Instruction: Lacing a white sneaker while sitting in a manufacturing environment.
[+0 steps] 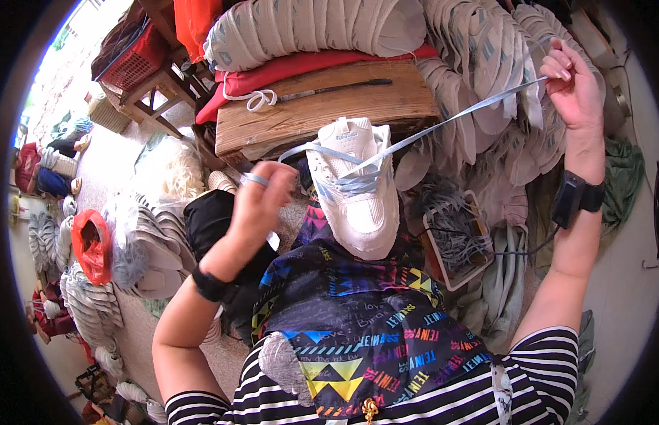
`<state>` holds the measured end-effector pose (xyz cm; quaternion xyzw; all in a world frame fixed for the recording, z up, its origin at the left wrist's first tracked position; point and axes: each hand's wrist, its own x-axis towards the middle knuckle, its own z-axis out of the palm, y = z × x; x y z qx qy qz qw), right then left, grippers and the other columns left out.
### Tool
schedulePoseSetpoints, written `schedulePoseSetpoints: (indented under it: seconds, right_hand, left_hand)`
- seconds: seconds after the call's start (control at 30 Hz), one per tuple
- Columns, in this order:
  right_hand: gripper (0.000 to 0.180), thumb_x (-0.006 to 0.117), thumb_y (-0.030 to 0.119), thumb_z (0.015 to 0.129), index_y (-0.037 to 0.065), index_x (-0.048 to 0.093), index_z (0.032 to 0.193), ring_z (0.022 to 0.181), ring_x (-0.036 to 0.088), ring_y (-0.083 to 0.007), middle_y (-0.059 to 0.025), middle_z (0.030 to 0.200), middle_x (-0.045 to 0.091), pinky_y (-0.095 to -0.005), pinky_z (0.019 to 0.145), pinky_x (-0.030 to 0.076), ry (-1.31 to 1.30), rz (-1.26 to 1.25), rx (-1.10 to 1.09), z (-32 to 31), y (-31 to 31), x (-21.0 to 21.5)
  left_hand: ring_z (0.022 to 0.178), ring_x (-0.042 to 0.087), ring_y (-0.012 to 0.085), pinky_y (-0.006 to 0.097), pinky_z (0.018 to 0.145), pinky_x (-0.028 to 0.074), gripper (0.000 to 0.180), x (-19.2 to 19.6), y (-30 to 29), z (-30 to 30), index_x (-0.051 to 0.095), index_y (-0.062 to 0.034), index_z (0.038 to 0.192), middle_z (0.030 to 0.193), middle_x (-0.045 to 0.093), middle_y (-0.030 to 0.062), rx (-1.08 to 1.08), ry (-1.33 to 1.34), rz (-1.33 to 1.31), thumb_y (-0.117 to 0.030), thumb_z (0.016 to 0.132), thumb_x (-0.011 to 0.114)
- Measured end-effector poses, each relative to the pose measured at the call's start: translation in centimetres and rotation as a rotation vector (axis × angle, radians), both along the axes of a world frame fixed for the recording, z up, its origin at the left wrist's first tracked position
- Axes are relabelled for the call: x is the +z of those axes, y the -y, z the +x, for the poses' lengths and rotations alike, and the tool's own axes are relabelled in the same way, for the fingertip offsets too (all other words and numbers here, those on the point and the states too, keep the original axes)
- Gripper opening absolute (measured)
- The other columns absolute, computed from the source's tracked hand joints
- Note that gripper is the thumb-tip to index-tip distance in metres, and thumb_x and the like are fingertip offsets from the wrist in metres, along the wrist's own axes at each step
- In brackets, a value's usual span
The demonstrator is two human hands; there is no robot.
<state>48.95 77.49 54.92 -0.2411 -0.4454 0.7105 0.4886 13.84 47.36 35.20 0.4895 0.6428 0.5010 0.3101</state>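
While our left hand (pixel 255 195) pinches one end of the pale blue flat shoelace (pixel 443 122) beside the shoe, the white leather sneaker (pixel 356 185) rests upright on our lap, its toe pointing away toward the worn wooden worktop (pixel 322 113). Further right, our right hand (pixel 574 85) is raised, its grip closed on the lace's other end, drawn taut from the eyelets.

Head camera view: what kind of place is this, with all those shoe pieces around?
Probably a small shoe-making workshop. Stacks of cut shoe uppers are piled around, a tray of laces sits beside the lap, and both hands pull a pale blue lace through a white sneaker.
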Motion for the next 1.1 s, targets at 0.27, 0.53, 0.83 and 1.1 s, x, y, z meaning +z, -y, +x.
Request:
schedulePoseSetpoints:
  seconds: [0.27, 0.53, 0.83, 1.1]
  right_hand:
    - [0.021, 0.048, 0.005, 0.098, -0.007, 0.049, 0.114, 0.047, 0.031, -0.0079, 0.0008, 0.066, 0.037, -0.0213, 0.044, 0.029, 0.149, 0.009, -0.121, 11.4, -8.0, 3.0]
    - [0.031, 0.047, 0.001, 0.095, -0.007, 0.049, 0.125, 0.047, 0.03, -0.006, 0.0012, 0.071, 0.042, -0.0206, 0.043, 0.026, 0.277, 0.188, -0.734, 24.4, -10.7, 5.8]
    - [0.015, 0.062, 0.016, 0.09, 0.009, 0.067, 0.102, 0.075, 0.055, -0.007, 0.0049, 0.093, 0.063, -0.0226, 0.07, 0.047, 0.871, 0.434, 0.069, -3.1, 9.2, -9.8]
    - [0.02, 0.07, 0.009, 0.076, 0.004, 0.061, 0.093, 0.089, 0.057, -0.0291, -0.0112, 0.097, 0.053, -0.0397, 0.075, 0.048, 0.904, 1.325, 0.202, -13.0, 17.1, -15.6]
  left_hand:
    - [0.061, 0.039, 0.0128, 0.026, 0.057, 0.034, 0.043, 2.6, 7.2, -19.8, 0.042, -0.013, 0.069, 0.066, 0.044, 0.0011, 0.323, 0.999, 0.174, -0.037, 0.104, 0.034]
    - [0.061, 0.049, 0.0176, 0.028, 0.059, 0.042, 0.026, -1.1, 17.4, -36.5, 0.051, 0.0032, 0.096, 0.072, 0.053, 0.0081, 0.733, 1.547, 0.233, -0.02, 0.101, 0.04]
    - [0.071, 0.043, 0.0055, 0.02, 0.062, 0.038, 0.031, -0.1, 4.4, -12.7, 0.058, -0.0017, 0.12, 0.084, 0.053, -0.0021, 0.477, 0.458, -0.056, -0.018, 0.097, 0.047]
    - [0.068, 0.053, 0.0104, 0.023, 0.064, 0.046, 0.027, -2.3, -1.0, 2.2, 0.059, 0.0005, 0.101, 0.091, 0.061, 0.0055, -0.028, 0.15, -0.087, -0.02, 0.104, 0.041]
